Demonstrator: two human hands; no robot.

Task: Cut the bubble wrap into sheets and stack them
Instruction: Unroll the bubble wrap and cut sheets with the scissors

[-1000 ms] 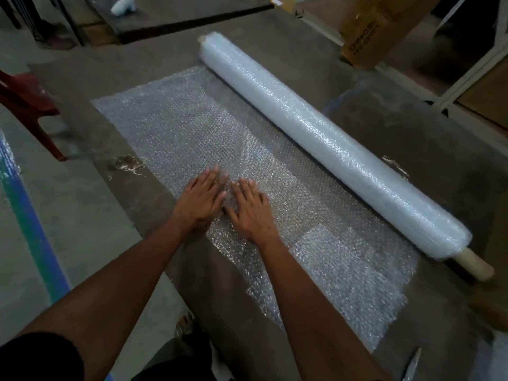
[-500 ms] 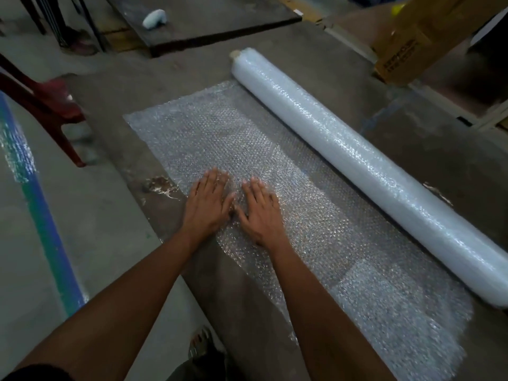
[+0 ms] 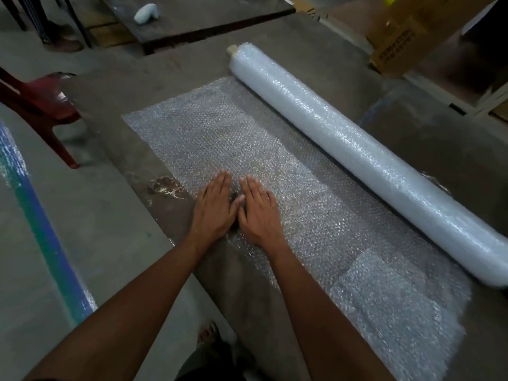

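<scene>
bubble wrap roll (image 3: pixel 371 163) near end cut off at right edge

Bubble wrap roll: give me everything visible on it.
The bubble wrap roll is a long, thick cylinder of translucent whitish bubble film, glossy in the light. It lies flat on the dark table, running diagonally from far centre to the right edge of the view, where its near end is cut off. A pale core pokes out at the far end. An unrolled sheet spreads from it toward the person. Neither hand touches the roll.
</scene>
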